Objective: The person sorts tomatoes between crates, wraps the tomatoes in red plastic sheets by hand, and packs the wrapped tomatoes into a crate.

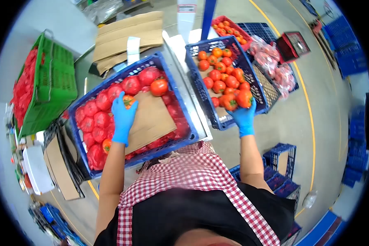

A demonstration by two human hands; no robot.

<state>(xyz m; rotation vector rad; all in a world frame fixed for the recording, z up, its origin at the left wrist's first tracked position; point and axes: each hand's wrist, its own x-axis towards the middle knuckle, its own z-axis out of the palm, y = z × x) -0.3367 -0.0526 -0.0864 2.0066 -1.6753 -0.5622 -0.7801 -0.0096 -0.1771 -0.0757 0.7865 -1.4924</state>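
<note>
The left hand (124, 119), in a blue glove, has its fingers curled around an orange tomato (128, 101) above the upper middle of a deep blue plastic crate (180, 96). Part of that tomato is hidden by the fingers; what shows is smooth and orange-red, with a small greenish mark.

The right hand (244, 119), gloved alike, is cupped around a red-orange tomato (244, 99) at the near corner of a second blue crate (255, 81). This one is round and glossy, with bright glints on its skin; the fingers below and behind it are partly hidden, so their exact grip cannot be told.

Unwrapped tomatoes (215, 75), red to orange and shiny, lie close together in the second crate, with cardboard showing beneath. The deep crate holds tomatoes in red mesh (101, 119), their surfaces netted and pinker, partly covered by a brown cardboard sheet (151, 119). A loose bare tomato (159, 87) sits near its far right side, and another (107, 145) at the lower left. A green crate (57, 78) with red mesh stands to the left, and flattened cardboard (127, 37) lies beyond the deep crate
</note>
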